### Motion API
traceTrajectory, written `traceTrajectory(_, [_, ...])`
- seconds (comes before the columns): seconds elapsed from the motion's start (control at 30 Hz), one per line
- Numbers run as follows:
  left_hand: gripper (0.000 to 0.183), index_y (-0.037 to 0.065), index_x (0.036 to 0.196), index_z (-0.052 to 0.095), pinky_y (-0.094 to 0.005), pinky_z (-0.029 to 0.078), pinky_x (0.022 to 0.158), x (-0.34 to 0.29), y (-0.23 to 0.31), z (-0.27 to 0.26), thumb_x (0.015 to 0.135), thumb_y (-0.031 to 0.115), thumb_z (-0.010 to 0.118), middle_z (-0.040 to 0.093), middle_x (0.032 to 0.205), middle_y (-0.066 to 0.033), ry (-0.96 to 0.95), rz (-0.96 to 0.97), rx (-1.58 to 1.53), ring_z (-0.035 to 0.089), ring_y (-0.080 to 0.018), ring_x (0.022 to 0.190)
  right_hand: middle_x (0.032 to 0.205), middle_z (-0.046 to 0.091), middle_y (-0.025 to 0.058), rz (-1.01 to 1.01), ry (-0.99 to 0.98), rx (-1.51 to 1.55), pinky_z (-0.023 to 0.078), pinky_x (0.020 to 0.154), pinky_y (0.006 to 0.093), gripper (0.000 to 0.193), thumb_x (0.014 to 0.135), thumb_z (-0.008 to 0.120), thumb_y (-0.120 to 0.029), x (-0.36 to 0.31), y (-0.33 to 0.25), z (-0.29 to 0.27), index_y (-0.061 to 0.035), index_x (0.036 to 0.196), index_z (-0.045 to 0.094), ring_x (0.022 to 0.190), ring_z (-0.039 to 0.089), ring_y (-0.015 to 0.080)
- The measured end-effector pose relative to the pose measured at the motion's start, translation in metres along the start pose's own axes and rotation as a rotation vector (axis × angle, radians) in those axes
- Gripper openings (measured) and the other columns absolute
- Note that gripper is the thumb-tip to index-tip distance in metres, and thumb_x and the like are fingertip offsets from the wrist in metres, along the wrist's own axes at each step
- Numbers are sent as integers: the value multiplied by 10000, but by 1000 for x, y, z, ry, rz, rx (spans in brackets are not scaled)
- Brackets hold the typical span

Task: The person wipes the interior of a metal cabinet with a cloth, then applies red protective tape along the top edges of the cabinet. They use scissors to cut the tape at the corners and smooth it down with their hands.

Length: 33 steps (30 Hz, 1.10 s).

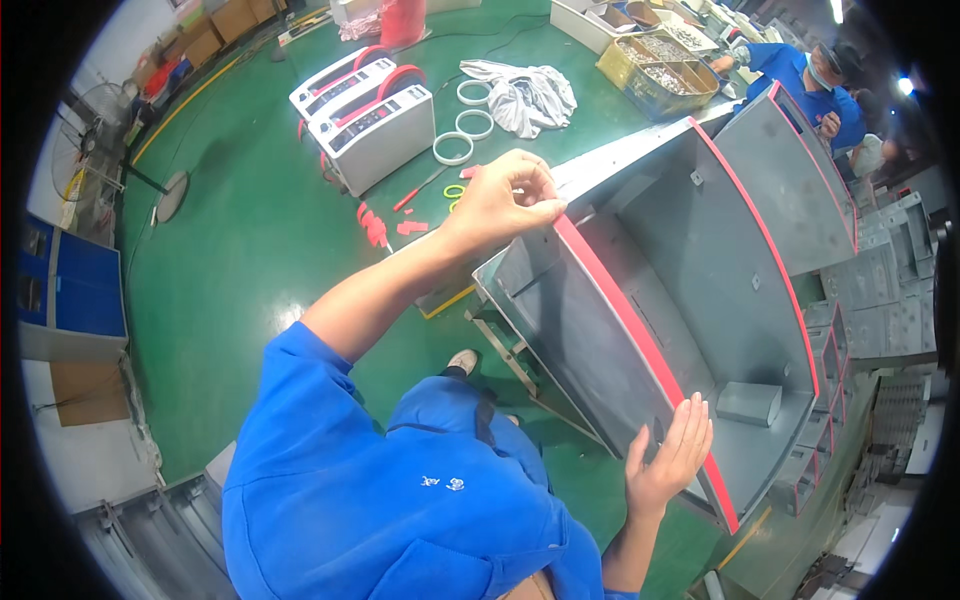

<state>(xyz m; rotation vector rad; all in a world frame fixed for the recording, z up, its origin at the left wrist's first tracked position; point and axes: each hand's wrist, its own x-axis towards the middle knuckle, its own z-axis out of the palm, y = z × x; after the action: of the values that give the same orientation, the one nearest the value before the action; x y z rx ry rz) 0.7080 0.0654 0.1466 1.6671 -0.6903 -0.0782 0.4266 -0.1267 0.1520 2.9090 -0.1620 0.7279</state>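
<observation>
A large grey metal box (600, 340) stands before me with its top side open. Along its near rim runs a strip of red tape (640, 335). My left hand (505, 200) is at the far left corner of that rim, thumb and fingers pinched together at the tape's end; the fingertips partly hide what lies between them. Lower right, my right hand (670, 455) lies with straight fingers along the near rim, touching the tape close to its near end. A second red strip (765, 245) lines the opposite rim. Inside the box sits a small grey block-shaped piece (750, 402).
Two white-and-grey machines (372, 135) stand on the green floor, beside white rings (453, 148) and a grey cloth (520, 97). Yellow-handled scissors (453, 193) and red scraps (411, 228) lie nearby. Far right, a person in blue (800, 75) works beside a parts bin (660, 75).
</observation>
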Motion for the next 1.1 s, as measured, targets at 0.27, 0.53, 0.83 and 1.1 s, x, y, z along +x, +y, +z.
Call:
traceTrajectory(0.27, [424, 5, 1168, 477, -233, 438, 609, 6, -32, -21, 786, 128, 616, 539, 945, -68, 92, -206, -283, 516, -82, 754, 1203, 482, 223, 40, 14, 12, 308, 978, 470, 458, 769, 556, -125, -3, -1, 0, 60, 1177, 458, 1141, 445, 358])
traceTrajectory(0.53, [354, -18, 1154, 495, -285, 407, 866, 0, -3, 10, 819, 67, 570, 503, 1092, -75, -62, -236, -455, 501, -158, 1031, 1200, 504, 181, 142, 45, 0, 288, 980, 504, 479, 712, 610, -175, 10, -17, 1, 12, 1143, 517, 1143, 452, 337])
traceTrajectory(0.83, [182, -10, 951, 579, -206, 341, 722, -3, -15, 17, 825, 41, 458, 458, 975, -20, -13, -71, -443, 427, -85, 842, 1235, 485, 158, 89, 89, 124, 294, 991, 458, 524, 716, 613, -181, 89, -89, 33, 6, 1189, 485, 1173, 436, 298])
traceTrajectory(1.1, [180, 6, 980, 591, -219, 382, 740, -1, -27, 22, 866, 84, 474, 446, 1021, -47, -11, 88, -364, 450, -116, 889, 1229, 482, 135, -51, 182, 199, 320, 976, 430, 541, 716, 599, -184, 144, -114, 57, -18, 1211, 458, 1144, 457, 273])
